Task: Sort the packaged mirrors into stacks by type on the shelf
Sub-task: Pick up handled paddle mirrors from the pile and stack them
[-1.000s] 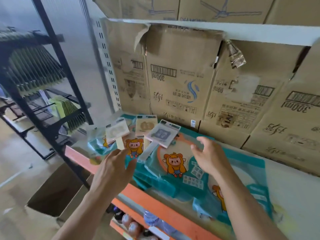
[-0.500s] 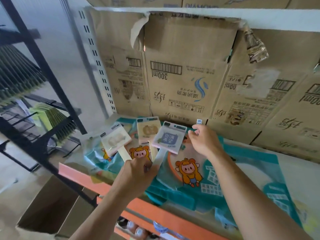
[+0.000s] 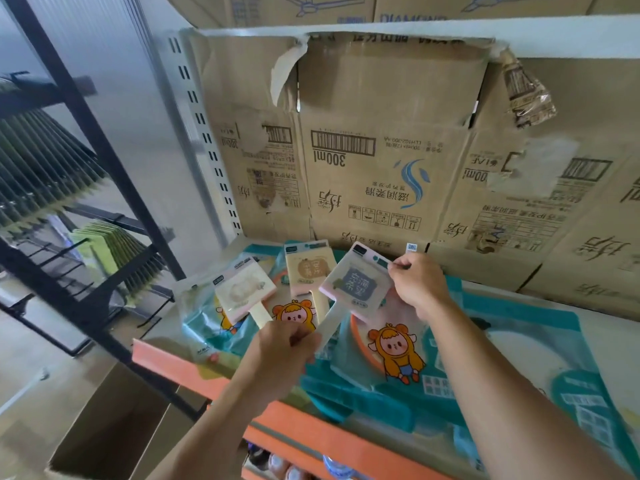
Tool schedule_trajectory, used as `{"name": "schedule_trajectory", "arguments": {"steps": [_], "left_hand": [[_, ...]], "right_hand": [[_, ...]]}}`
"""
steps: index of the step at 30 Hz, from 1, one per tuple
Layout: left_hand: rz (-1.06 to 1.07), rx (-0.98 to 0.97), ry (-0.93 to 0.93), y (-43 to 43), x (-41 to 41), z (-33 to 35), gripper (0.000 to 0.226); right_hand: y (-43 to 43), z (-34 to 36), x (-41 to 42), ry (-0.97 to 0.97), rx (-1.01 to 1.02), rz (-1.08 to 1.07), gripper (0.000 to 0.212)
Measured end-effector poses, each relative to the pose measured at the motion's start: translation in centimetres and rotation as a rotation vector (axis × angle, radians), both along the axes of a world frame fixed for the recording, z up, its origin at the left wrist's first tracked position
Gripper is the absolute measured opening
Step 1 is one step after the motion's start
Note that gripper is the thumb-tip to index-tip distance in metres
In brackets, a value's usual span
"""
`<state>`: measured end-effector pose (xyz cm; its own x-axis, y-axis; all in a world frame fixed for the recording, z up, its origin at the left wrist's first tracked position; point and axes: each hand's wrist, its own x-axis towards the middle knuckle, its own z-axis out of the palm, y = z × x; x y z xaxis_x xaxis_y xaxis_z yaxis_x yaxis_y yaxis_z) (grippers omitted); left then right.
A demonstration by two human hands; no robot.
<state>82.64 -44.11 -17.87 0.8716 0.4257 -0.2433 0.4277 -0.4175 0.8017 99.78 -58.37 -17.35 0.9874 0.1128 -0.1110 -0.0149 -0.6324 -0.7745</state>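
Torn cardboard boxes (image 3: 388, 168) back the orange-edged shelf (image 3: 173, 362); a black metal rack (image 3: 85, 109) stands left.

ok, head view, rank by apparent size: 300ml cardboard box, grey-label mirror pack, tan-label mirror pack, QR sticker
1. 300ml cardboard box
2. grey-label mirror pack and tan-label mirror pack: they look alike and the grey one sits nearer the camera, so unranked
3. QR sticker

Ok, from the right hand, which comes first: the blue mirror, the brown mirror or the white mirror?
1. Blue mirror, pinched at its corner by the right hand itself.
2. Brown mirror, just left of the blue one.
3. White mirror, farthest left.
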Motion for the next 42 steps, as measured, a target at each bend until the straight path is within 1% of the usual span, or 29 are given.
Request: {"name": "schedule_trajectory", "arguments": {"steps": [3, 7, 11, 15, 18, 21, 25, 28, 30, 37, 42], "left_hand": [[0.014, -0.032, -0.019, -0.1, 0.2, 0.5, 0.020], [-0.013, -0.058, -0.047, -0.7, 0.5, 0.7, 0.020], [-0.024, -0.060, -0.086, -1.8, 1.1, 0.4, 0.023], [-0.079, -0.096, -0.141, -3.6, 1.5, 0.3, 0.024], [-0.142, -0.066, -0.188, -4.9, 1.8, 0.0, 0.027], [-0.207, -0.092, -0.193, -6.8, 2.3, -0.2, 0.029], [-0.272, -0.127, -0.199, -9.6, 3.3, -0.6, 0.034], [-0.330, -0.080, -0.227, -11.8, 3.5, -0.3, 0.035], [-0.373, -0.024, -0.236, -13.5, 3.3, 0.2, 0.039], [-0.492, -0.105, -0.180, -20.3, 2.8, 0.1, 0.036], [-0.539, -0.108, -0.124, -26.0, 2.4, -0.4, 0.031]], "right_hand": [[-1.6, 0.3, -0.7, -0.021, 0.080, -0.044, 0.015], [-4.3, 1.2, -1.5, -0.019, 0.128, -0.097, 0.014], [-7.1, 2.2, -2.6, -0.061, 0.162, -0.154, 0.018], [-10.2, 2.7, -3.9, -0.059, 0.185, -0.255, 0.018], [-12.6, 2.8, -5.0, -0.082, 0.187, -0.338, 0.020], [-15.2, 3.1, -5.9, -0.078, 0.221, -0.392, 0.017], [-19.1, 3.2, -7.5, -0.073, 0.343, -0.457, 0.020], [-21.6, 3.3, -8.6, -0.059, 0.398, -0.527, 0.018], [-23.5, 3.0, -9.3, -0.059, 0.428, -0.567, 0.021], [-31.1, 1.4, -12.3, -0.083, 0.505, -0.671, 0.032], [-36.7, 1.1, -15.2, -0.125, 0.500, -0.772, 0.033]]}}
